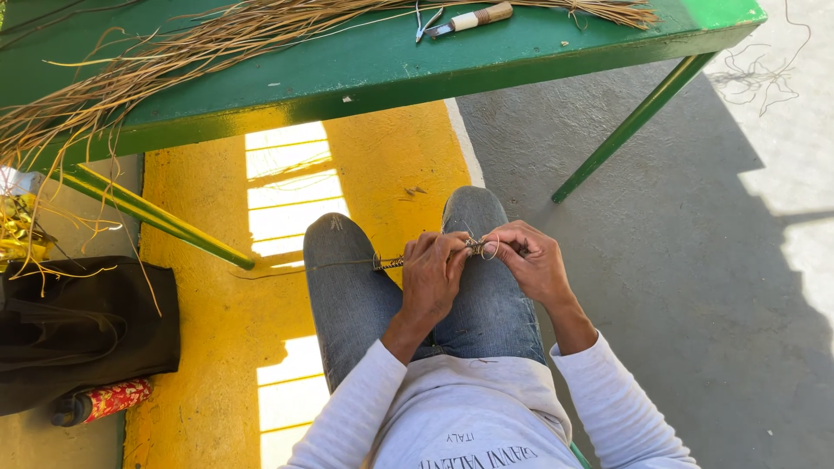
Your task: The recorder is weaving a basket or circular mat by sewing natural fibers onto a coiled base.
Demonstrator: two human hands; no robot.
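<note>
Over your knees, your left hand (432,276) pinches the braided fibre cord (391,262), whose long axis trails leftward. Your right hand (532,259) is closed on its working end, just beside. Farther off, the knife (469,19) lies among loose straw (165,56) on the green table (417,69).

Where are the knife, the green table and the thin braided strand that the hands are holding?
knife (469,19), head view, on its wrapped handle.
green table (365,74), head view, on its bare front edge.
braided strand (391,262), head view, on the part left of the left hand (432,278).
</note>
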